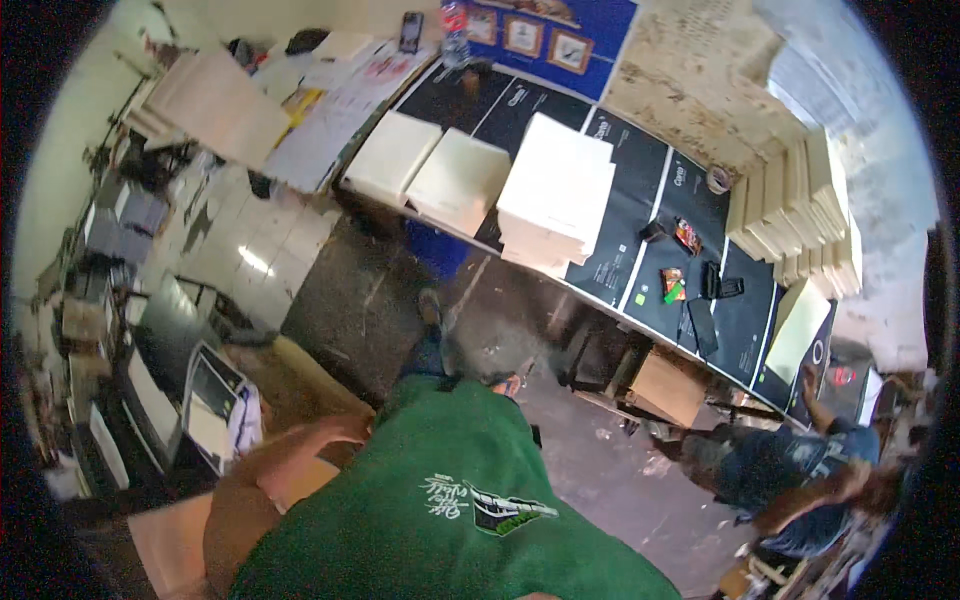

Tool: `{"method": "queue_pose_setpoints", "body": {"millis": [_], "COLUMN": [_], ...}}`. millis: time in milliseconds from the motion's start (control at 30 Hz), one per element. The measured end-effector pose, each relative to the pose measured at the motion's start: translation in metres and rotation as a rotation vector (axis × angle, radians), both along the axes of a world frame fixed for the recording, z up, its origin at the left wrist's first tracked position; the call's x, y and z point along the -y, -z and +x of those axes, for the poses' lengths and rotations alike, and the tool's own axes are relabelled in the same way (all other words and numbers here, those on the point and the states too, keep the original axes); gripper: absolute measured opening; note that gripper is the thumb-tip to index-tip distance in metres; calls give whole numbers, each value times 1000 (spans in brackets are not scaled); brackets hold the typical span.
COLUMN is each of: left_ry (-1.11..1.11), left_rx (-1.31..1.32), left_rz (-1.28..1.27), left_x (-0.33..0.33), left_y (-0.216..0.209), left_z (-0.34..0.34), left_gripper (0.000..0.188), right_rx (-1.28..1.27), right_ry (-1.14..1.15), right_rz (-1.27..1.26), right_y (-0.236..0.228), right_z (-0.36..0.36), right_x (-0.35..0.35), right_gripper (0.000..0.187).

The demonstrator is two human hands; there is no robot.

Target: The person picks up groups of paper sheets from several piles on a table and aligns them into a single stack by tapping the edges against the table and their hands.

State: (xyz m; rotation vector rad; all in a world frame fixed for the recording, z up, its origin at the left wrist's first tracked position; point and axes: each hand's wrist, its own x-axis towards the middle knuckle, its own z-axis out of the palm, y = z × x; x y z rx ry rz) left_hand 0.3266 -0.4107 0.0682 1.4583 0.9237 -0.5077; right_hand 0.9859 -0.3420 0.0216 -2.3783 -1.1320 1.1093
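Observation:
My left arm bends in from the lower left beside my green shirt, and my left hand (338, 432) is near my hip. Its fingers are blurred and partly hidden, so I cannot make out whether it holds anything. A tan cardboard-like piece (298, 484) shows by this forearm. My right hand is outside the picture. Ahead is a long table covered in black printed panels (633, 180). Along its near side are a tall pile of white sheets (560, 185) and two lower cream stacks, one (395, 150) left of the other (458, 180).
More cream stacks (795, 205) rise at the table's right end, near small packets (687, 236) and black items (703, 325). A cardboard box (667, 388) sits below. Another person (790, 470) is at the right. A bottle (455, 40) and a phone (411, 32) are far back.

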Motion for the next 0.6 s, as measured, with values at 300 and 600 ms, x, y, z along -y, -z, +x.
{"method": "queue_pose_setpoints", "body": {"millis": [300, 600], "left_ry": [-390, -508], "left_rx": [-58, -131], "left_rz": [-240, -242], "left_x": [34, -20], "left_y": [-9, -2], "left_z": [1, -133], "left_gripper": [26, 35], "right_rx": [-13, -29], "right_ry": [-299, -421], "right_rz": [-62, -150], "right_y": [-23, -35], "right_z": [-49, -188], "right_x": [-71, -113], "right_gripper": [55, 58]}}
